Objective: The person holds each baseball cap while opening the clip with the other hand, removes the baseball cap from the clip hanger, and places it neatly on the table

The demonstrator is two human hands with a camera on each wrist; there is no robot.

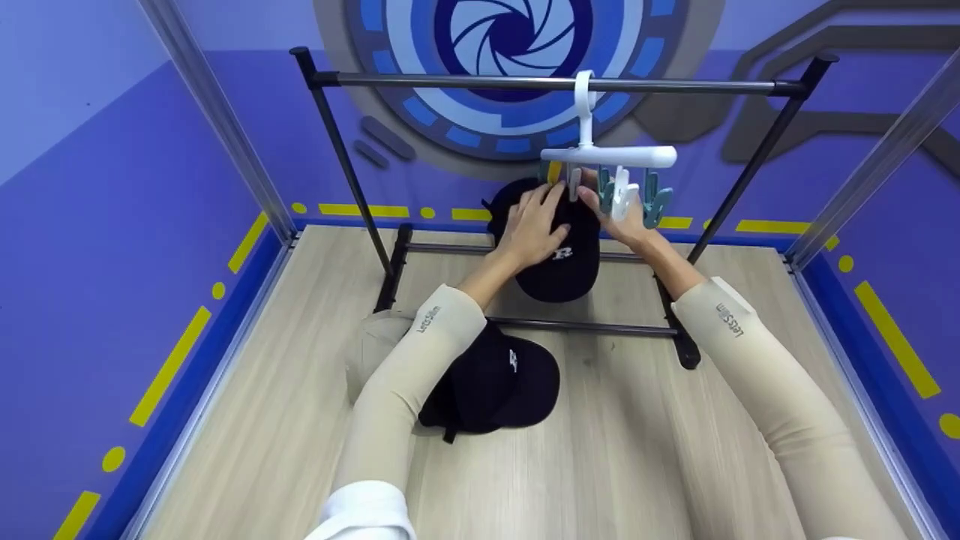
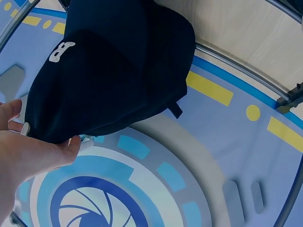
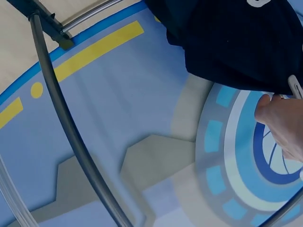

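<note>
A black baseball cap (image 1: pixel 551 277) with a white letter hangs crown up under a white clip hanger (image 1: pixel 622 156). My left hand (image 1: pixel 529 229) lies over the cap's left front, fingertips near the yellow clip (image 1: pixel 554 172), and grips its top edge. At the right of that edge, my right hand (image 1: pixel 622 221) pinches the white clip (image 1: pixel 575 185) between thumb and finger. In the left wrist view, digits stand on both sides of the cap's (image 2: pixel 113 75) edge, beside a pale clip end (image 2: pixel 25 128). The right wrist view shows a clip (image 3: pixel 295 87) on the cap's edge.
The hanger hooks over a dark metal rack's top bar (image 1: pixel 465 81). Below, another black cap (image 1: pixel 536 382) lies on the wood-look floor, with a beige item (image 1: pixel 375 345) beside it, partly behind my left sleeve. Green and white clips (image 1: pixel 624 195) dangle at the hanger's right end.
</note>
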